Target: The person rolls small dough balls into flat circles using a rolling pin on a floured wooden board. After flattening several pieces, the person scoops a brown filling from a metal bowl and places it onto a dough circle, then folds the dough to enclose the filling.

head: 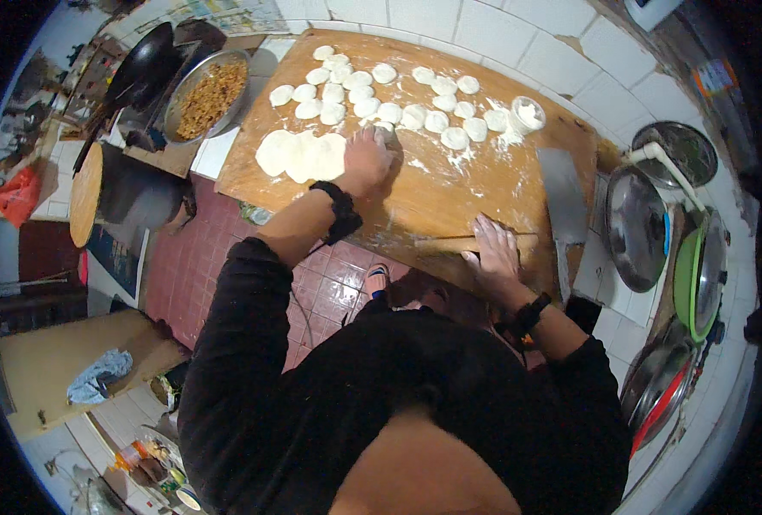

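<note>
My left hand [369, 161] reaches over the floured wooden board [432, 206], its fingertips at a small flattened dough piece [388, 114] near the cluster. Whether the fingers grip any dough is hidden by the hand. Just left of it, several thin rolled dough wrappers [300, 156] overlap in a row. My right hand [497, 251] lies across a wooden rolling pin [444, 245] near the board's front edge, palm over it and fingers stretched forward. Many small dough discs [357, 80] are spread over the back of the board. Flour lies around a small white container [527, 114].
A cleaver [562, 193] lies along the board's right side. At left stands a metal bowl of chopped filling [208, 100], with a dark wok [141, 67] behind it. Lids and a green-rimmed basin [686, 283] lean at right. Tiled wall [419, 19] borders the back.
</note>
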`<move>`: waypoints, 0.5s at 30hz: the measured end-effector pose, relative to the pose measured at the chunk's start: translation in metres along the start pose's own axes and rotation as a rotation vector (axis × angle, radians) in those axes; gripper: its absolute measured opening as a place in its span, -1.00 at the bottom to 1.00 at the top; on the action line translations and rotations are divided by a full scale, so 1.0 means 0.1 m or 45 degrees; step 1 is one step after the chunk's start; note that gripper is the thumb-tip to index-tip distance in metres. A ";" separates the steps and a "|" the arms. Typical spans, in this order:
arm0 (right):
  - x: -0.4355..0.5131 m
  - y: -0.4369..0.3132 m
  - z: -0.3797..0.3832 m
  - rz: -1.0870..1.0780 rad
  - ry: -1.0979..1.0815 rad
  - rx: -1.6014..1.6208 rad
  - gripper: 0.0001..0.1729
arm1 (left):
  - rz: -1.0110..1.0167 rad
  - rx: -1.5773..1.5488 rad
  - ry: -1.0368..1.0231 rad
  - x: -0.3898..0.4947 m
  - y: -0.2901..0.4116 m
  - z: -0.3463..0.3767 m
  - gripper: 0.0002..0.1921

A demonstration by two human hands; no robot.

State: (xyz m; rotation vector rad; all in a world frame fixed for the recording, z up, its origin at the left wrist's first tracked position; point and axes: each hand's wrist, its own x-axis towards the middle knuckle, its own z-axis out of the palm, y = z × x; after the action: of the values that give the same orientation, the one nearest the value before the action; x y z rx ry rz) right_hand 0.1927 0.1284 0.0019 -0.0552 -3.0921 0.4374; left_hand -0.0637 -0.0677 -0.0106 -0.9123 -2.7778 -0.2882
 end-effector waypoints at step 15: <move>-0.30 0.20 -0.10 -0.033 0.157 0.024 -0.40 | 0.741 -0.461 -0.641 -0.22 1.27 -0.04 -0.54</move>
State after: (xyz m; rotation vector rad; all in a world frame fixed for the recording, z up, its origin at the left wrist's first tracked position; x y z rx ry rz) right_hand 0.2233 0.1494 0.0053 -0.0405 -2.9639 0.4444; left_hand 0.0310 0.0193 0.0034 -2.0714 -2.7344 -0.5280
